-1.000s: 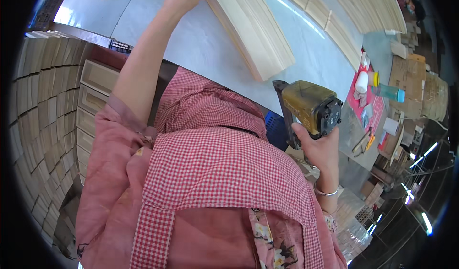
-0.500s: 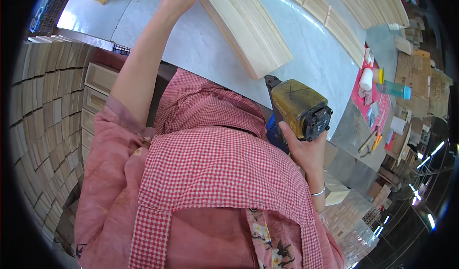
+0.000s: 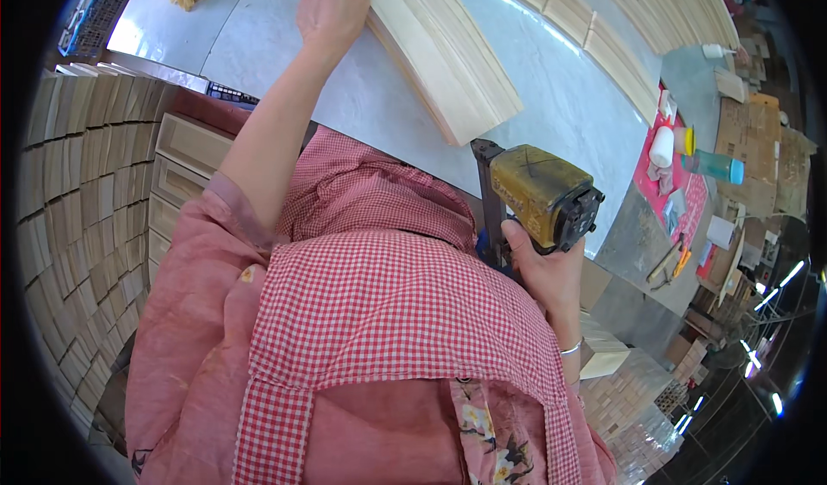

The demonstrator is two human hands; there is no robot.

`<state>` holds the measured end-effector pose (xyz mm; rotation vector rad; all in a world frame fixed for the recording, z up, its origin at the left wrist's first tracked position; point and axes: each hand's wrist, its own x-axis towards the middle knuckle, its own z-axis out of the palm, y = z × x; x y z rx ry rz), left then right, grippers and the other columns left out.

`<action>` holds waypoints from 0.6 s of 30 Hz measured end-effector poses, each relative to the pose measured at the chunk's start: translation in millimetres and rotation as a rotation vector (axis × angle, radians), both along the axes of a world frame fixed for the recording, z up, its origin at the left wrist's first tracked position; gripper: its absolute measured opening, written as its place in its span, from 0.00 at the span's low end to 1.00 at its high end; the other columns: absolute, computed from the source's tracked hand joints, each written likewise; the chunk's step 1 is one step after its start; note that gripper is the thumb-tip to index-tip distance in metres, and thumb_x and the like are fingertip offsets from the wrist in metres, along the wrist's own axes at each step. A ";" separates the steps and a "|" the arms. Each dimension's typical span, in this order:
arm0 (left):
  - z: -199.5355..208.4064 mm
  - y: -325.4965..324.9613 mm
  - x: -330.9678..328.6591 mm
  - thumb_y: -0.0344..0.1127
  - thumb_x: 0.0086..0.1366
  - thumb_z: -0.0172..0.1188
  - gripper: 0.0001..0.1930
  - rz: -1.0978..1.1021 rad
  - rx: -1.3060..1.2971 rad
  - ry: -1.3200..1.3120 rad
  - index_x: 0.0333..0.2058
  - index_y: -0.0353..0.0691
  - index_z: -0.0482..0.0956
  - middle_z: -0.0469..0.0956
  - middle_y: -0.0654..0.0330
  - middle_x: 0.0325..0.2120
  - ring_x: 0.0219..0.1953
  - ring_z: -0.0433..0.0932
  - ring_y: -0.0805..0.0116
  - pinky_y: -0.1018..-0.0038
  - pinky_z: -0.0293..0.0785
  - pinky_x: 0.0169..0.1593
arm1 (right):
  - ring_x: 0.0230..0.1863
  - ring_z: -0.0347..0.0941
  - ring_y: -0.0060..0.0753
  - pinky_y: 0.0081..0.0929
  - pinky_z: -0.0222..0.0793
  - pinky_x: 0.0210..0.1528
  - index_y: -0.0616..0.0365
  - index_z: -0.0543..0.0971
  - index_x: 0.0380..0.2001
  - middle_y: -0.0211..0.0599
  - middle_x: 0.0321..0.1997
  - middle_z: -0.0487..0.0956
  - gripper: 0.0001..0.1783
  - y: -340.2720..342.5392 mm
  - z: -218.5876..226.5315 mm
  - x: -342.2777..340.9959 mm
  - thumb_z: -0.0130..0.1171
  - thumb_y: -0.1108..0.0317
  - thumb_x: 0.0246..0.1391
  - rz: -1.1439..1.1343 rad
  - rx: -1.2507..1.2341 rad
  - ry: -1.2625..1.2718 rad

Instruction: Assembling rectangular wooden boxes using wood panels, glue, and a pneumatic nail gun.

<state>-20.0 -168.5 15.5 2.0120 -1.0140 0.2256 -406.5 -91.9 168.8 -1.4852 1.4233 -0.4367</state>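
Note:
A long pale wooden moulding piece (image 3: 448,63) with a grooved top face lies slantwise on the light worktable. My left hand (image 3: 334,9) is closed on its far left edge, the fingertips partly cut off by the picture's upper rim. In my right hand (image 3: 556,274) is a nail gun (image 3: 543,188) with a worn yellow-brown body and a black end cap; my thumb wraps its grip, and the other fingers are hidden behind it. The gun's dark nose (image 3: 485,149) is close to the near end of the wood; whether they touch I cannot tell.
More wooden mouldings (image 3: 663,7) lie across the table's far right. A pink cloth (image 3: 650,166) holds a white bottle (image 3: 662,147) and a teal bottle (image 3: 719,166). Stacked wooden pieces (image 3: 77,209) rise at left, beside wooden box frames (image 3: 185,179). A blue crate (image 3: 93,20) stands far left.
My left hand has come slightly nearer and rightward, showing more of itself. The near end of the wood has shifted a little left. The nail gun has turned slightly, showing more of its dark nose.

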 end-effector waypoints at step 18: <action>26.6 3.8 -15.5 0.41 0.67 0.55 0.15 0.035 0.262 0.373 0.46 0.38 0.78 0.78 0.49 0.42 0.45 0.77 0.46 0.60 0.73 0.52 | 0.29 0.77 0.26 0.24 0.74 0.31 0.69 0.81 0.43 0.39 0.34 0.85 0.21 -62.2 57.1 21.1 0.73 0.64 0.52 0.245 -0.013 0.342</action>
